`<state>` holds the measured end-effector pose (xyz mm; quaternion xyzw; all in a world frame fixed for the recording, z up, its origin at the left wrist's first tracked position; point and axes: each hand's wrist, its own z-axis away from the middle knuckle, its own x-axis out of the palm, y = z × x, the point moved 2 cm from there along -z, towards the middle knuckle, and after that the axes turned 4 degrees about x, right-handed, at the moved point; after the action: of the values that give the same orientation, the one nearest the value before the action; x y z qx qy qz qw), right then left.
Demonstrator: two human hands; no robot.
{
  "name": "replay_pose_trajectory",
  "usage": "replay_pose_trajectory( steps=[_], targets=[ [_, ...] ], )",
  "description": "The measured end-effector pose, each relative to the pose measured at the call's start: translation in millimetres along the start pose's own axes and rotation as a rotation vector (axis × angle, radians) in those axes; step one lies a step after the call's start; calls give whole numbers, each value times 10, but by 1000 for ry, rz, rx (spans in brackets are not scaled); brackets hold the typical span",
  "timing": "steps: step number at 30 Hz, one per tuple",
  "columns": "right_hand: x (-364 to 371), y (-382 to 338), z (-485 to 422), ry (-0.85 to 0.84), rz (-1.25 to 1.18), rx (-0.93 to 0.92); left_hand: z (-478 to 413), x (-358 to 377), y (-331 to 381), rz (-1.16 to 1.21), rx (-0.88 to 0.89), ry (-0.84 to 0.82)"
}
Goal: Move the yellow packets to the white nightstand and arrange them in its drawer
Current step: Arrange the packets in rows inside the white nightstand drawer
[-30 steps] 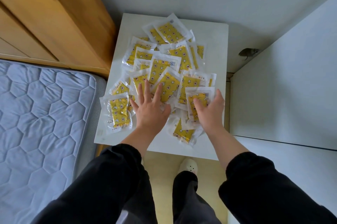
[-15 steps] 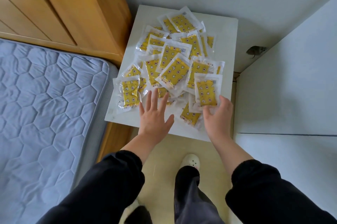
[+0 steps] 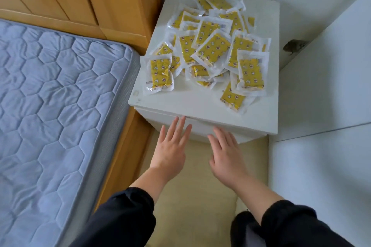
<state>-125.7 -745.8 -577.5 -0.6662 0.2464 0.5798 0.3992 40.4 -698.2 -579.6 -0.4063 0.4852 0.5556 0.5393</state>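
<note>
- A blue quilted mattress (image 3: 50, 106) lay at the left;
- the left hand (image 3: 170, 146) held nothing, fingers straight and spread, their tips at the drawer front (image 3: 202, 127);
- the yellow packets (image 3: 212, 45) lay heaped on top of the white nightstand (image 3: 180, 98);
- the right hand (image 3: 226, 156), fingers extended and empty, was by the same drawer front.

No legible text on the yellow packets (image 3: 213, 46), print too small.

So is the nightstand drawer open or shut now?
Shut, it seems: the drawer front sits under the nightstand top with no interior showing; the yellow packets lie on top.
</note>
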Motion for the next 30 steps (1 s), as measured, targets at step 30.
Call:
replay_pose_trajectory(
  steps=[30],
  targets=[
    [773, 450, -291, 498, 225, -118, -641, 905, -13, -71, -77, 698]
  ],
)
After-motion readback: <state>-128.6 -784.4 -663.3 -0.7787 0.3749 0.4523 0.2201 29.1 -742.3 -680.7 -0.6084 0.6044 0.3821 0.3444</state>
